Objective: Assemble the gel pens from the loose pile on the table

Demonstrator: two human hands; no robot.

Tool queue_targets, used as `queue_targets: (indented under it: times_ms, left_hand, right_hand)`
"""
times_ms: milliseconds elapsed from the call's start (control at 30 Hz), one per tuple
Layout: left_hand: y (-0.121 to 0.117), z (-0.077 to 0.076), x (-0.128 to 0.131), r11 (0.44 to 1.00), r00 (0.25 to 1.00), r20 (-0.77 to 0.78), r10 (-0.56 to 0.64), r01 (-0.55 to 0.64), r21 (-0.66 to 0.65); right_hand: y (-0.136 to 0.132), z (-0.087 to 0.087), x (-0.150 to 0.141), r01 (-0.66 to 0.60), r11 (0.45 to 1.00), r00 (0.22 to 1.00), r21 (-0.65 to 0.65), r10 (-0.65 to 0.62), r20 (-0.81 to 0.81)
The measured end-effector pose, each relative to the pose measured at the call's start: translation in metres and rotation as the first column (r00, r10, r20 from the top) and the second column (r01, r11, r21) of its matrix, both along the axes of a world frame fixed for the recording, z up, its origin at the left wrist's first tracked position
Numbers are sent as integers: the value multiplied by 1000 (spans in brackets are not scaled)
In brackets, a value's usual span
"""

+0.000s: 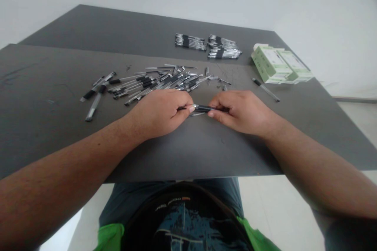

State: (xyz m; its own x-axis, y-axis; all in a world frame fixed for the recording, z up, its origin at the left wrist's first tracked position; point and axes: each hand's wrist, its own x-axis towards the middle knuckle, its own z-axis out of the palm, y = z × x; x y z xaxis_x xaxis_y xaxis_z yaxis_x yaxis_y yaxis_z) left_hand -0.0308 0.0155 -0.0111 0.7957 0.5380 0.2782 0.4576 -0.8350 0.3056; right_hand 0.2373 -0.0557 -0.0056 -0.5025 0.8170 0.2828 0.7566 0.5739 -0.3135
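Note:
Between my two hands, just above the near part of the table, lies a pen (202, 108) with a black grip, held level. My left hand (165, 111) pinches its left end between thumb and fingers. The right end is in the closed fingers of my right hand (240, 110). Part of the pen is hidden inside both hands. A thin clear piece (197, 115) shows just below the pen; I cannot tell whether it is held or lies on the table. Right behind my hands spreads a loose pile of pen parts (165, 80), with black grips, clear barrels and refills.
Bundled pens (190, 42) lie in a row at the back, beside more stacked pens (224, 47). Green-and-white boxes (272, 64) stand at the right, with a single pen barrel (266, 89) in front. Several thick pens (97, 100) lie at the left on the grey table (44, 86).

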Motion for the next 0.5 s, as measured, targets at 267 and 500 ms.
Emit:
queue_targets:
  times_ms: [267, 500]
  left_hand:
    - [0, 2, -1, 1000, 1000, -12, 16, -16, -8]
    - [-1, 0, 0, 999, 999, -27, -25, 24, -31]
  right_hand:
    - [-1, 1, -1, 35, 999, 997, -6, -35, -72]
    - [0, 1, -1, -79, 996, 997, 44, 78, 21]
